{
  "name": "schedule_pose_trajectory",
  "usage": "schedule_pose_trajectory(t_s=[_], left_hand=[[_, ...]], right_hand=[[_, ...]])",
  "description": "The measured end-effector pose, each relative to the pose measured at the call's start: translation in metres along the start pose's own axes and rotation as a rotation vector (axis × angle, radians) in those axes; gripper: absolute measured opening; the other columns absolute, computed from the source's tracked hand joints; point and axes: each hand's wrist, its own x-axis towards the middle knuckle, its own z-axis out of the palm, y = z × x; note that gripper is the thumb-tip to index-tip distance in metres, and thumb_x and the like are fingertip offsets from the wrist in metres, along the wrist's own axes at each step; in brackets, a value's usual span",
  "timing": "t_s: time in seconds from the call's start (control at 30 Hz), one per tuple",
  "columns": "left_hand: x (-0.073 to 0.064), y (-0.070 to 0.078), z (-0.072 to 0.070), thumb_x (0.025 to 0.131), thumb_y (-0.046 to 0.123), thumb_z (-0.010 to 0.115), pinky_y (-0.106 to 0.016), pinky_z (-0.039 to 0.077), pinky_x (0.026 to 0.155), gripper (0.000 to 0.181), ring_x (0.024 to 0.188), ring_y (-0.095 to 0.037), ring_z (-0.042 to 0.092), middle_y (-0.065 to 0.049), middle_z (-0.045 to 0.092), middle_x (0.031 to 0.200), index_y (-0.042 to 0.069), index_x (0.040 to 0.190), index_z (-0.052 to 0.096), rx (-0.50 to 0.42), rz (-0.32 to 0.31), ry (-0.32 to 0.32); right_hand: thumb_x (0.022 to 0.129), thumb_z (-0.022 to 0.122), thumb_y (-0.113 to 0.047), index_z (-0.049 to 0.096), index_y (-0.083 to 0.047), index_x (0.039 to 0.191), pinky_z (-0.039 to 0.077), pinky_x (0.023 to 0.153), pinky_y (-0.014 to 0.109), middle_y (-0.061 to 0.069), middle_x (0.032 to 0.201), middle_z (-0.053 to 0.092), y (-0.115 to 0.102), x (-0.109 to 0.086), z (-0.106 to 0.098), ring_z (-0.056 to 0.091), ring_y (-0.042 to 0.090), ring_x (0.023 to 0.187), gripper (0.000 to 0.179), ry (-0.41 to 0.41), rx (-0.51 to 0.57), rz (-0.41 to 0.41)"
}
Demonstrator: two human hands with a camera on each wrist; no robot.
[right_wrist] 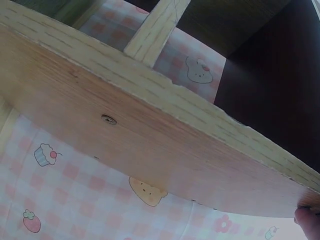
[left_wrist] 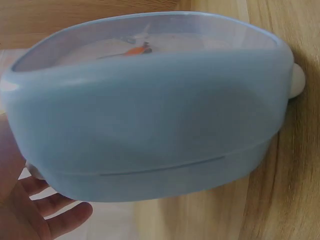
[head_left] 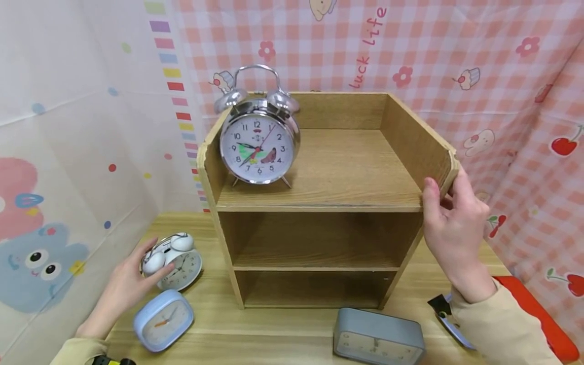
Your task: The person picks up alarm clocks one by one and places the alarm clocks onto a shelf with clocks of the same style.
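My right hand (head_left: 456, 228) grips the right side panel of a small wooden shelf unit (head_left: 319, 205), thumb on the inner face and fingers outside; a fingertip shows at the panel's edge in the right wrist view. A silver twin-bell alarm clock (head_left: 259, 147) stands at the left of its top board. On the table at left, my left hand (head_left: 125, 284) is spread around a white twin-bell alarm clock (head_left: 182, 268), its thumb across the front and fingers behind the bells. A light-blue clock (left_wrist: 150, 120) stands just in front, filling the left wrist view and hiding the white clock there.
A grey rectangular clock (head_left: 378, 337) sits before the shelf at right. Beyond it lie a blue-and-black object (head_left: 449, 319), partly under my right sleeve, and a red item (head_left: 538, 314). Printed cloth (head_left: 456, 45) hangs behind and on both sides.
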Motion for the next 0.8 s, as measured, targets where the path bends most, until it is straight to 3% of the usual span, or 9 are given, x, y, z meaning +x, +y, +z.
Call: schedule_pose_trajectory(t_s=[0.13, 0.33, 0.5, 0.8], left_hand=[[-0.0006, -0.0028, 0.0017, 0.093, 0.033, 0.081, -0.067, 0.054, 0.088, 0.077, 0.114, -0.058, 0.065, -0.040, 0.062, 0.136, -0.004, 0.151, 0.047, -0.005, -0.008, 0.007], [0.0005, -0.0055, 0.0016, 0.093, 0.034, 0.081, -0.061, 0.057, 0.079, 0.077, 0.105, -0.056, 0.069, -0.041, 0.065, 0.127, -0.002, 0.151, 0.046, 0.012, -0.040, -0.033], [0.0012, -0.0061, 0.0020, 0.093, 0.037, 0.081, -0.047, 0.056, 0.072, 0.079, 0.101, -0.051, 0.071, -0.041, 0.067, 0.123, -0.001, 0.153, 0.044, 0.011, -0.065, -0.053], [0.0019, -0.0088, 0.0058, 0.094, 0.042, 0.079, -0.056, 0.058, 0.076, 0.086, 0.105, -0.053, 0.070, -0.041, 0.064, 0.130, 0.001, 0.157, 0.039, -0.001, -0.084, -0.087]], right_hand=[[0.099, 0.065, -0.008, 0.067, 0.007, 0.127, 0.045, 0.078, -0.007, 0.032, 0.087, 0.073, 0.0004, -0.0013, 0.0007, 0.056, -0.031, 0.085, 0.033, -0.003, -0.003, 0.004], [0.098, 0.066, -0.006, 0.068, 0.008, 0.126, 0.044, 0.077, -0.007, 0.032, 0.088, 0.073, 0.0004, -0.0028, 0.0016, 0.056, -0.031, 0.085, 0.032, 0.005, -0.004, 0.012], [0.098, 0.065, -0.007, 0.067, 0.007, 0.128, 0.045, 0.078, -0.007, 0.033, 0.091, 0.074, 0.0006, -0.0024, 0.0009, 0.057, -0.030, 0.087, 0.033, 0.003, -0.001, 0.011], [0.099, 0.064, -0.008, 0.066, 0.008, 0.128, 0.045, 0.079, -0.006, 0.033, 0.091, 0.074, 0.0012, -0.0023, -0.0006, 0.057, -0.031, 0.088, 0.033, -0.004, 0.000, 0.004]])
